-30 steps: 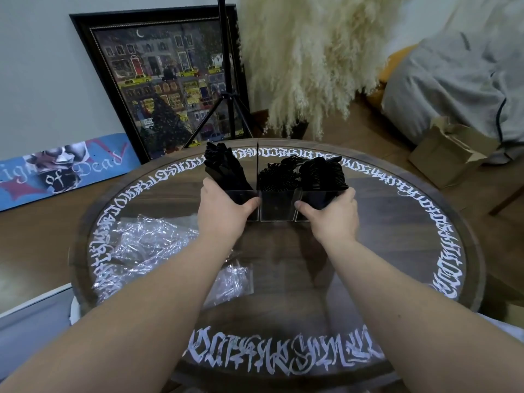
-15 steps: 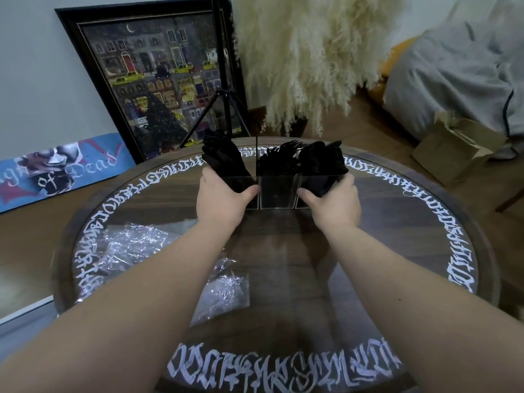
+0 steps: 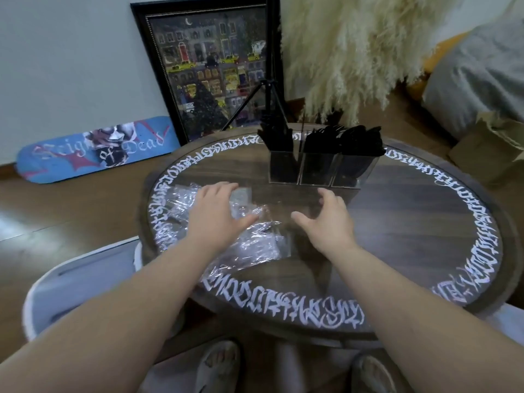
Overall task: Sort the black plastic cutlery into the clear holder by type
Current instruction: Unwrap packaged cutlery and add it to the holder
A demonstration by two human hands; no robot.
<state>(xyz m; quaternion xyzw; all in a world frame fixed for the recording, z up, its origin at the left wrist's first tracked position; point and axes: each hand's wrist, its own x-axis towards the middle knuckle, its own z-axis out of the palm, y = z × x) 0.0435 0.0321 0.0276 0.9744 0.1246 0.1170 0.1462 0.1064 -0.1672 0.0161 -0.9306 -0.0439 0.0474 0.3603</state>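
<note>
Bare forearms, no sleeves — left hand (image 3: 211, 215), right hand (image 3: 330, 219); seemingly pale slippers (image 3: 219, 367) below.

We're looking at a round table (image 3: 425, 211) with dark matt wood grain under a smooth glossy top that's catching reflections, plus chalky white lettering around the rim. The holder (image 3: 320, 171) is looking like clear, hard, shiny plastic and the cutlery (image 3: 326, 140) in it is coming across as black plastic with a slight sheen, while the wrappers (image 3: 255, 245) are showing as thin, crinkly, glossy clear film. Behind it we're seeing fluffy cream pampas grass (image 3: 354, 52), a rough brown cardboard box (image 3: 487, 154) and a soft grey cloth cushion (image 3: 476, 78).
</note>
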